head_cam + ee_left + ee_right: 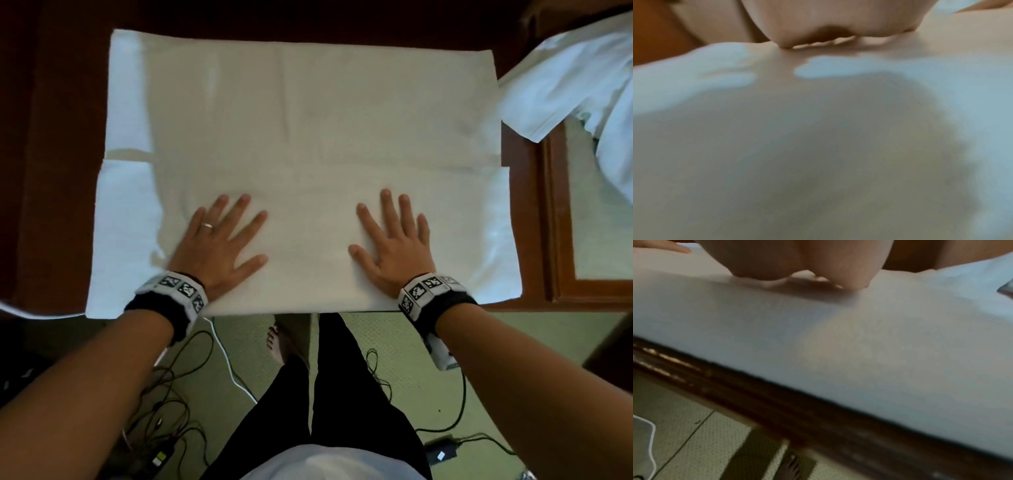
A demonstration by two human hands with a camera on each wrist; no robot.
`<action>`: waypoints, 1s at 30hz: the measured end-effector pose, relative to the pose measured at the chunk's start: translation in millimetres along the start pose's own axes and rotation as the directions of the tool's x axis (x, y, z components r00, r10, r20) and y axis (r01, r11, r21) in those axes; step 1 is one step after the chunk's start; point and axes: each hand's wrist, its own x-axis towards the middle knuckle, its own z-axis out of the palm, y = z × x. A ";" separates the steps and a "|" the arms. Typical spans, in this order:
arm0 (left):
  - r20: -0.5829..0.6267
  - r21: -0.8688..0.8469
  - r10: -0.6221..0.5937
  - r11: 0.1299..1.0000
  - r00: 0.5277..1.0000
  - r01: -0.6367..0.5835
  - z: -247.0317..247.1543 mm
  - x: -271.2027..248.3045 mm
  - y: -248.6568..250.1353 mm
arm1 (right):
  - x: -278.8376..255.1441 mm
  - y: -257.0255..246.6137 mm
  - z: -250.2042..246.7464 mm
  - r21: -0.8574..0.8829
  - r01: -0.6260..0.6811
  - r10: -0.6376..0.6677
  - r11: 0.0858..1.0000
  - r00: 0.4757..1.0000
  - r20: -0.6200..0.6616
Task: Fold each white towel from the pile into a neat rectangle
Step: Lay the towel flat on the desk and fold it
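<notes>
One dark wooden table [58, 171] carries one white towel [301, 113], soft cloth spread flat as a broad rectangle, its near strip apparently folded over. Left hand [219, 246] and right hand [394, 246] press that strip, fingers straight and splayed, gripping nothing. More white cloth [575, 78] lies crumpled far right.

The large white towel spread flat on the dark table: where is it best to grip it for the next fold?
Probably the large white towel at its two right corners, coming from the right: it lies wide, and both open hands, left hand and right hand, press it flat.
</notes>
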 end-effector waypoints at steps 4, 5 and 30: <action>0.076 -0.033 -0.333 0.941 0.940 0.336 -7.5 -23.0 -85.7 | 2.0 1.3 -10.0 -0.010 0.018 -0.018 1.000 0.999 0.040; 0.111 -0.021 -0.383 0.922 0.917 0.387 -12.6 -25.8 -97.1 | 3.0 -0.8 -13.8 -0.012 0.008 -0.007 1.000 0.998 0.064; 0.172 0.048 -0.364 0.931 0.915 0.361 -146.6 214.1 -120.5 | 230.5 95.3 -161.9 0.060 -0.166 0.171 0.984 0.980 -0.106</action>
